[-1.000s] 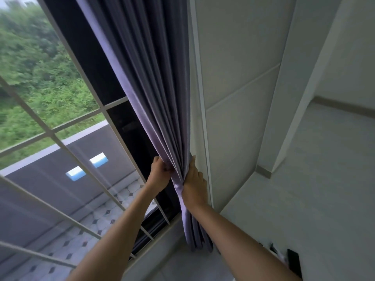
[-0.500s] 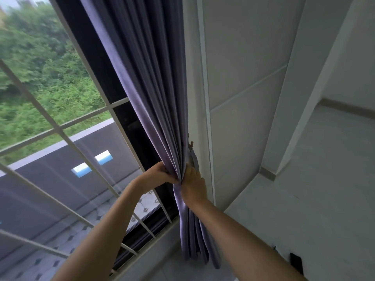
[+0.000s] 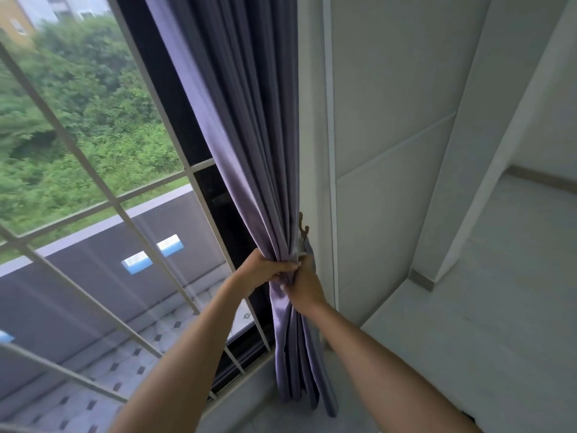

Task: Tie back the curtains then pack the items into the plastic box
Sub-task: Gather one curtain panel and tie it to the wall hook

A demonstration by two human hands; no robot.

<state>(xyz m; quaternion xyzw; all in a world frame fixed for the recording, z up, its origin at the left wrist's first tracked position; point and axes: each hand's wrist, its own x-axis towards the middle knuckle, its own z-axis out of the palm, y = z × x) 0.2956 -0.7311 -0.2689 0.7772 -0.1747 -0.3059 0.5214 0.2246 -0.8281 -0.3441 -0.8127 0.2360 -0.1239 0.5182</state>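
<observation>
Curtain (image 3: 249, 145) fabric, a purple-grey drape gathered into tight vertical folds, runs from the top centre of the frame down to the lower centre, where its hem reaches the sill area just right of the window's bottom corner. Far left, green trees (image 3: 78, 120) fill the upper left behind the glass, crossed by pale window bars (image 3: 93, 179), with a grey parapet wall (image 3: 93, 260) below them and a patterned tiled floor (image 3: 125, 364) outside at the lower left. Moving inward, the left hand (image 3: 259, 273) comes up from the bottom centre on a bare forearm and is clenched around the bunched folds from the left side, its fingers wrapped over the cloth. Directly against it, the right hand (image 3: 304, 285) grips the same bunch from the right, fingers pinched into the fabric, so that both hands touch at the gathered waist of the drape. Just above the right hand, a small brass-coloured hook (image 3: 303, 226) sticks out of the white frame, with a strip of matching purple cloth hanging beside it. Right of that stands a white panelled wall (image 3: 390, 151), and further right a pale floor (image 3: 499, 307) spreads across the lower right.
</observation>
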